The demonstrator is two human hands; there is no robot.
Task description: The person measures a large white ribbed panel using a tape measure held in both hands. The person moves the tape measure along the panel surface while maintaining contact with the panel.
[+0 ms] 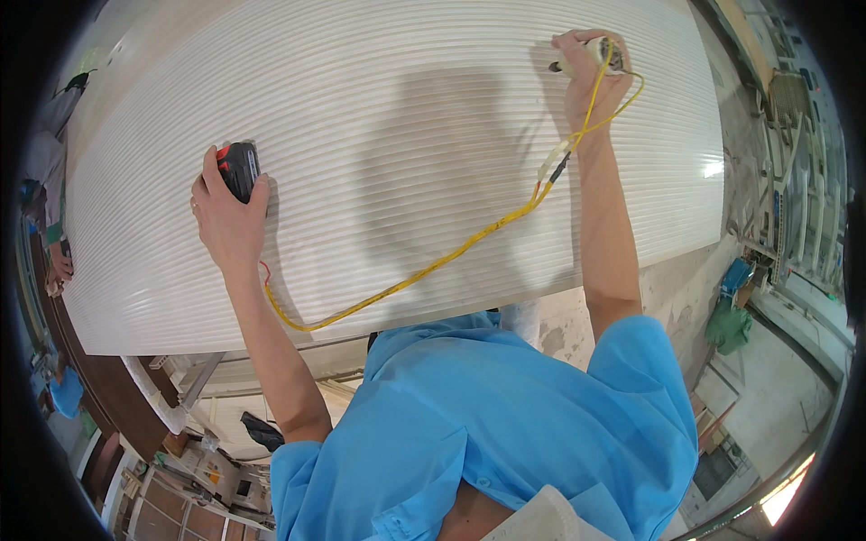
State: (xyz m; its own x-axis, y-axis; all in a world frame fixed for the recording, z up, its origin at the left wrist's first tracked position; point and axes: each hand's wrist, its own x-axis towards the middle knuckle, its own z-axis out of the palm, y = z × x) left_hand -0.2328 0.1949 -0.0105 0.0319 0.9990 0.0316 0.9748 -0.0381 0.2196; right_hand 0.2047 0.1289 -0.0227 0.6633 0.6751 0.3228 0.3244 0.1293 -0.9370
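Note:
In my left hand (227,212) is a black battery pack with red parts (240,171), the fingers wrapped over its left side and the thumb on its right. My right hand (595,81) is closed around a small device with a pale cylindrical body (596,50) and a dark end; its exact kind cannot be made out. A yellow cable (433,264) runs from beside my left wrist to thin yellow wires that loop up to this device. Dark tape wraps part of the cable. Beneath both hands lies a large white ribbed panel (433,54).
Another person's hand (59,269) rests by the panel's left edge. Metal racks and frames (794,171) stand along the right side, with a green cloth (727,326) hanging there. At lower left are a dark brown board (117,397) and shelving (180,509).

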